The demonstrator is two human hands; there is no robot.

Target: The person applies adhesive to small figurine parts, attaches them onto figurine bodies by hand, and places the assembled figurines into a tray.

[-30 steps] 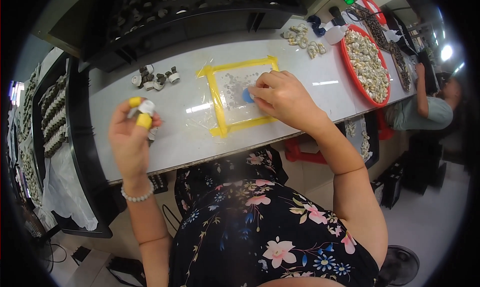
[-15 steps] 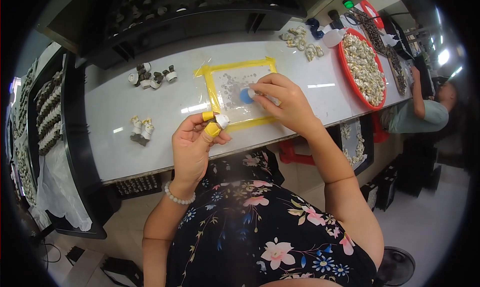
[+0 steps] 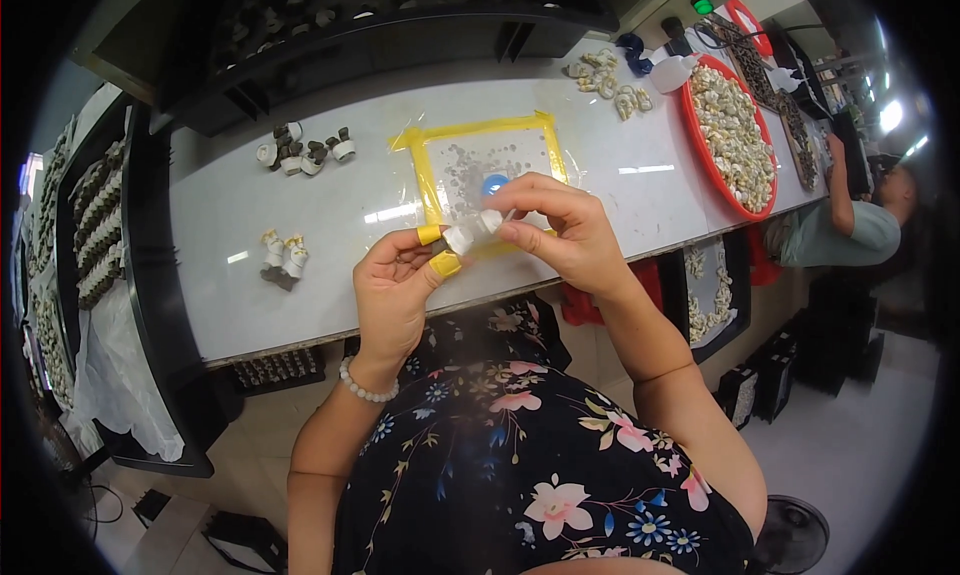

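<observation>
Over the table's near edge, my left hand (image 3: 400, 280) pinches a small white-and-dark piece (image 3: 458, 238) between thumb and finger. Both these fingertips are wrapped in yellow tape. My right hand (image 3: 568, 233) is closed in a pinch on a small white part (image 3: 487, 223), partly hidden by its fingers. That part meets or nearly touches the left hand's piece; I cannot tell which. Just behind them, a blue round cap (image 3: 494, 184) lies on a clear sheet (image 3: 530, 155) edged with yellow tape and spotted with grey dots.
White-and-dark pieces (image 3: 290, 155) lie at the back left, two more pieces (image 3: 287, 258) nearer. A red basin (image 3: 692, 135) of small pale parts stands right, beside a white bottle (image 3: 672, 74). Black racks (image 3: 150, 275) stand left. Another person (image 3: 865, 220) sits far right.
My right hand has come nearer and left, from above the blue cap to the left hand's piece, carrying the white part. My left hand has shifted slightly right.
</observation>
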